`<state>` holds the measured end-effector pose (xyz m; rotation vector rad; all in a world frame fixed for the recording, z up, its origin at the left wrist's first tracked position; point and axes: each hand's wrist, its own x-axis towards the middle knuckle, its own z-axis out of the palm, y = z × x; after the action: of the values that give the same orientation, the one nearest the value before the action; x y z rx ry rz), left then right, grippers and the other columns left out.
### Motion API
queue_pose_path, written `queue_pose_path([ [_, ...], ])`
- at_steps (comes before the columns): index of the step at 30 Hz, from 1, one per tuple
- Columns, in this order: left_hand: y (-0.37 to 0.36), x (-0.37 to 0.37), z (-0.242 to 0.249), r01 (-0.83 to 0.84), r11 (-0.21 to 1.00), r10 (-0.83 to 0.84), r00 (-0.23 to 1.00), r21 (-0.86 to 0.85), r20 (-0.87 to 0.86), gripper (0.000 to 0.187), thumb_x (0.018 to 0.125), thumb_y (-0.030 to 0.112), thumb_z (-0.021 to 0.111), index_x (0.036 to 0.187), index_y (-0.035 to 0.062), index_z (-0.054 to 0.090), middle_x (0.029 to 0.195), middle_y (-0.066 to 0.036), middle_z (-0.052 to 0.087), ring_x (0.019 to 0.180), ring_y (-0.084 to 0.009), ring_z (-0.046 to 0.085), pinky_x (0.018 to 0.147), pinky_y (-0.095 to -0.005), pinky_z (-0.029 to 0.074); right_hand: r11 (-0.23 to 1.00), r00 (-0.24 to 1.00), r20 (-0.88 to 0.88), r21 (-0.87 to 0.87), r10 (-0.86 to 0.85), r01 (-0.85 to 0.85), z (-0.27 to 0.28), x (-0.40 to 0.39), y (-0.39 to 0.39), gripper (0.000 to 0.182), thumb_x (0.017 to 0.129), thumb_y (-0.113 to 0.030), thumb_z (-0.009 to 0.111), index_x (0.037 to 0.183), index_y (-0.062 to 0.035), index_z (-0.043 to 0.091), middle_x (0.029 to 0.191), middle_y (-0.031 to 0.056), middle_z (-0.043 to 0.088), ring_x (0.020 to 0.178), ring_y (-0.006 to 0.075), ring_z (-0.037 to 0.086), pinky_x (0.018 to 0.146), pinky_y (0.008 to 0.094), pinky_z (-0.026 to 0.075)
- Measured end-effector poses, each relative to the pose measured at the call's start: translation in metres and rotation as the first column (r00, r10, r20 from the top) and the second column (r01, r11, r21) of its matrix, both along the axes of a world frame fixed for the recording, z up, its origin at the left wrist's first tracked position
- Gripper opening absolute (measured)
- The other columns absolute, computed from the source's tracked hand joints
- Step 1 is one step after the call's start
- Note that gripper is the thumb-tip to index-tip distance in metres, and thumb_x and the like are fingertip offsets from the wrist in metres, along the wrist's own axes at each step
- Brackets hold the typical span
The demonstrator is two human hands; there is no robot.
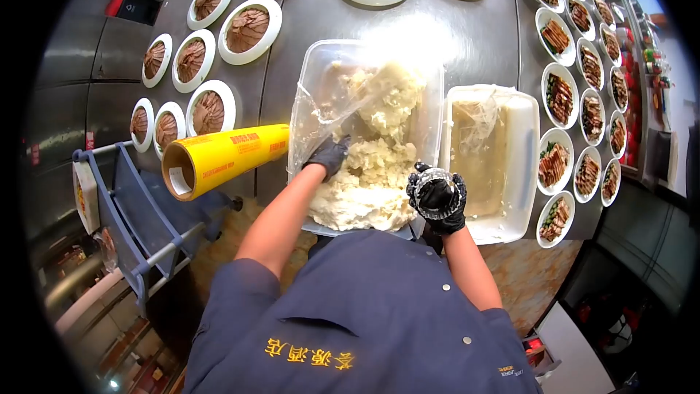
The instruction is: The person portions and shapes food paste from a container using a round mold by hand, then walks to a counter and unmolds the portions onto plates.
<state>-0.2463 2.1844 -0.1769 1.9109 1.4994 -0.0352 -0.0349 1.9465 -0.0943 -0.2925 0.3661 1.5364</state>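
A clear plastic tub (297, 113) in front of me holds a large heap of lumpy, off-white mash (368, 190), partly covered by crumpled cling film (361, 106). My left hand (329, 157), in a black glove, reaches inside the tub's left side at the mash. Its fingers look stretched out, though their tips are partly hidden. My right hand (446, 215), also black-gloved, is closed around a round, dark, cup-like thing (437, 194) with white mash smeared on its rim, above the tub's right front corner. White smears also show on that glove.
Right of the tub stands a second, pale plastic tub (530, 168) with film inside. A big yellow roll of cling film (233, 157) lies at the left. Several plates of sliced meat (251, 31) and bowls of meat (560, 98) line the metal table (481, 44). A blue cart (142, 211) stands left.
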Motion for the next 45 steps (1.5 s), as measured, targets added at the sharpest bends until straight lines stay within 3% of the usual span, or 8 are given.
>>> queue_pose_path([
  [7,-0.042,0.091,0.0,0.496,0.85,-0.494,0.868,-0.177,0.054,0.041,0.104,0.03,0.039,0.135,0.0128,0.061,0.135,-0.018,0.061,0.121,-0.0368,0.058,0.103,-0.0414,0.048,0.992,0.995,0.102,-0.124,0.005,0.008,-0.002,0.001,-0.003,0.093,0.088,-0.066,0.053,0.149,0.0032,0.04,0.129,0.0245,0.06,0.113,0.0382,0.062,0.095,0.0471,0.054],
  [16,-0.009,0.115,-0.021,0.982,-0.06,-0.94,0.005,-0.178,0.342,0.057,0.081,0.015,0.066,0.137,0.0182,0.059,0.133,-0.013,0.064,0.123,-0.0319,0.058,0.104,-0.0408,0.046,0.993,0.996,0.083,-0.109,-0.042,0.051,0.013,0.005,-0.002,0.093,0.089,-0.06,0.055,0.151,0.006,0.033,0.137,0.0264,0.054,0.11,0.0351,0.061,0.099,0.0412,0.053],
  [26,0.012,0.018,-0.024,0.919,0.316,-0.68,0.048,0.234,0.732,0.065,0.075,0.008,0.082,0.136,0.0062,0.061,0.146,-0.013,0.056,0.134,-0.0281,0.053,0.116,-0.0428,0.039,0.996,0.979,0.183,0.03,-0.092,0.088,0.01,-0.008,-0.003,0.082,0.097,-0.06,0.048,0.153,-0.0017,0.037,0.138,0.0192,0.057,0.123,0.035,0.056,0.108,0.0468,0.043],
  [29,0.008,0.006,0.098,0.307,0.508,0.166,0.882,-0.804,0.442,0.046,0.087,0.011,0.071,0.132,0.008,0.062,0.129,-0.01,0.065,0.125,-0.0229,0.059,0.097,-0.0384,0.055,0.99,0.961,0.242,-0.014,-0.136,0.143,0.025,-0.018,0.013,0.061,0.103,-0.038,0.052,0.151,-0.0043,0.039,0.132,0.016,0.059,0.119,0.0313,0.058,0.105,0.0435,0.047],
  [36,-0.001,-0.027,0.148,0.249,0.696,0.434,0.602,-0.674,0.67,0.041,0.097,0.026,0.061,0.131,0.0027,0.058,0.11,-0.01,0.07,0.09,-0.0159,0.07,0.067,-0.032,0.062,0.948,0.601,0.734,-0.271,0.317,-0.169,0.048,-0.035,0.047,0.075,0.081,-0.002,0.08,0.148,-0.0117,0.046,0.133,0.0086,0.06,0.12,0.0201,0.06,0.097,0.0347,0.055],
  [41,-0.019,-0.029,0.125,0.332,0.928,-0.288,0.341,0.172,0.895,0.046,0.099,0.03,0.058,0.135,0.0009,0.055,0.124,-0.014,0.065,0.109,-0.022,0.067,0.09,-0.0386,0.058,0.823,0.448,0.738,-0.257,0.505,-0.506,0.058,-0.036,0.057,0.087,0.079,-0.005,0.083,0.154,-0.0064,0.039,0.145,0.0109,0.055,0.132,0.0224,0.053,0.107,0.0365,0.048],
  [44,-0.04,-0.009,0.117,0.312,0.715,0.57,0.257,-0.625,0.78,0.049,0.103,0.035,0.049,0.137,0.0013,0.053,0.129,-0.016,0.064,0.116,-0.0276,0.065,0.1,-0.043,0.053,0.876,0.425,0.801,-0.238,0.421,-0.419,0.027,-0.048,0.061,0.087,0.081,-0.005,0.083,0.155,-0.0083,0.037,0.144,0.0095,0.056,0.127,0.0221,0.058,0.105,0.0366,0.05],
  [45,-0.046,0.0,0.115,0.241,0.902,0.247,0.39,-0.357,0.887,0.05,0.103,0.037,0.048,0.138,0.0018,0.053,0.131,-0.016,0.063,0.117,-0.029,0.064,0.101,-0.0438,0.052,0.931,0.507,0.803,-0.153,0.314,-0.332,0.023,-0.051,0.066,0.087,0.082,-0.005,0.083,0.155,-0.0081,0.036,0.144,0.0098,0.056,0.127,0.0226,0.058,0.105,0.0369,0.05],
])
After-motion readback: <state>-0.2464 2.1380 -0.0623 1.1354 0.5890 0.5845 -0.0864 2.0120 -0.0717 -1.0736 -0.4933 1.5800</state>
